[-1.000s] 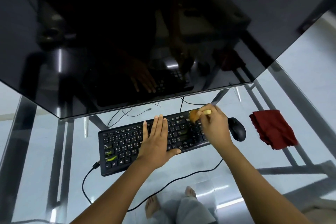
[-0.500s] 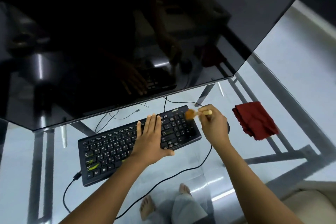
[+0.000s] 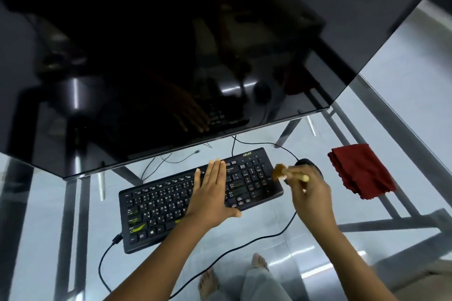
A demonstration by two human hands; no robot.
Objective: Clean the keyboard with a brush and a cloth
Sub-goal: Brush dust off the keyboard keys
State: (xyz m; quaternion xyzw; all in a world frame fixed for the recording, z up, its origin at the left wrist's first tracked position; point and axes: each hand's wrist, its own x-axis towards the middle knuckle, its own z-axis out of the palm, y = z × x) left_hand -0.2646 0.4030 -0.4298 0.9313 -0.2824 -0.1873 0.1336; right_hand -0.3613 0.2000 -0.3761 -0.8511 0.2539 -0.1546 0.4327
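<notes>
A black keyboard (image 3: 171,200) lies slanted on the glass desk. My left hand (image 3: 211,193) rests flat on its middle keys with straight fingers. My right hand (image 3: 310,193) pinches a small brush (image 3: 281,171) with a pale handle and brown bristles. The bristles hover at the keyboard's right edge, beside the number pad. A folded red cloth (image 3: 359,173) sits on the desk to the right, apart from both hands.
A large dark monitor (image 3: 171,56) looms over the back of the keyboard. A black mouse (image 3: 304,162) is partly hidden behind my right hand. Cables (image 3: 244,247) run across the glass desk (image 3: 269,217). My feet show through it.
The brush has moved right, from over the keyboard's top-right keys to just off its right edge. My left hand stays flat on the keys. The camera view shifted.
</notes>
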